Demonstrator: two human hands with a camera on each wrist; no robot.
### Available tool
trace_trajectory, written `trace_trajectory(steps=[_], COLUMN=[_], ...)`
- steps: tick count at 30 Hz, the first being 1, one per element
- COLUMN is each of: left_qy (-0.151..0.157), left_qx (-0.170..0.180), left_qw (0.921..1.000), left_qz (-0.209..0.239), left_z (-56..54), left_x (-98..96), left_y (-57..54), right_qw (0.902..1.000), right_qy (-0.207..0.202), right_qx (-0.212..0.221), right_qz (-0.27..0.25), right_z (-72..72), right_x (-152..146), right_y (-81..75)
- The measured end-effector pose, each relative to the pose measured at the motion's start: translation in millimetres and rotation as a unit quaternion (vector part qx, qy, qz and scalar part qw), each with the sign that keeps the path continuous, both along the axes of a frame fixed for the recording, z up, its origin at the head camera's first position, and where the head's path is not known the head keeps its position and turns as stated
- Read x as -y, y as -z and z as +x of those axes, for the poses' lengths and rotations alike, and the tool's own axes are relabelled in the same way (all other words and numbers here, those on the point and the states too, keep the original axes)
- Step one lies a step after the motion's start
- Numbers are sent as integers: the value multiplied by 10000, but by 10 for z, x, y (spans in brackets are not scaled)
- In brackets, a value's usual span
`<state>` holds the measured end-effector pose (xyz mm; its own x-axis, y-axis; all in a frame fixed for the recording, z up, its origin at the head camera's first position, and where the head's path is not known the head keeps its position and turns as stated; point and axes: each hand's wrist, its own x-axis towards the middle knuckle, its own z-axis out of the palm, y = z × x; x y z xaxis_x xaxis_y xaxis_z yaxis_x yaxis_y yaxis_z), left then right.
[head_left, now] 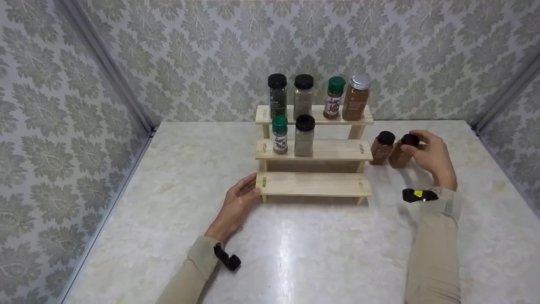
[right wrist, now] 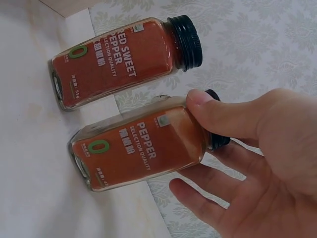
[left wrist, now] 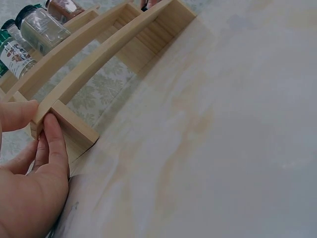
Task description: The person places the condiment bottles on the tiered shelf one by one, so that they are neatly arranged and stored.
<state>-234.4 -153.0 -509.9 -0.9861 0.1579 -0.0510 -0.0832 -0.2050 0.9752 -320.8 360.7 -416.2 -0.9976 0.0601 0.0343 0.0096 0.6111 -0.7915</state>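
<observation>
A three-tier wooden spice rack stands on the table. My left hand pinches the left end of its lowest shelf, the thumb on top and the fingers underneath. To the right of the rack, my right hand holds a pepper jar of orange-red powder near its black cap, between thumb and fingers. Beside it stands a red sweet pepper jar, also black-capped, close to the rack's right end.
The top shelf carries two black-capped jars, a small green-capped bottle and a silver-capped jar. On the middle shelf are a green-capped bottle and a black-capped jar. Patterned wall panels border the table.
</observation>
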Motion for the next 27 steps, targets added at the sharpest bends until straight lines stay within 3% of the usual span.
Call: trace_trajectory(steps=[7,16,22,27], left_qy=[-66,-97,32,-16], left_qx=[8,19,-77,-93], left_qw=[9999,10000,9998,9999], left_qz=[-107,-14,171,67], left_z=[-5,-6,-8,-5], left_x=[-9,0,11,8], left_y=[8,30,36,28], right_qw=[9994,9923,9793,9614], right_qy=[229,490,784,1293], right_qx=[-171,-1129,-1861,-2424], right_qz=[190,164,152,-123], right_z=[65,181,273,317], right_x=[-5,80,180,288], right_y=[-43,-278,-431,-534])
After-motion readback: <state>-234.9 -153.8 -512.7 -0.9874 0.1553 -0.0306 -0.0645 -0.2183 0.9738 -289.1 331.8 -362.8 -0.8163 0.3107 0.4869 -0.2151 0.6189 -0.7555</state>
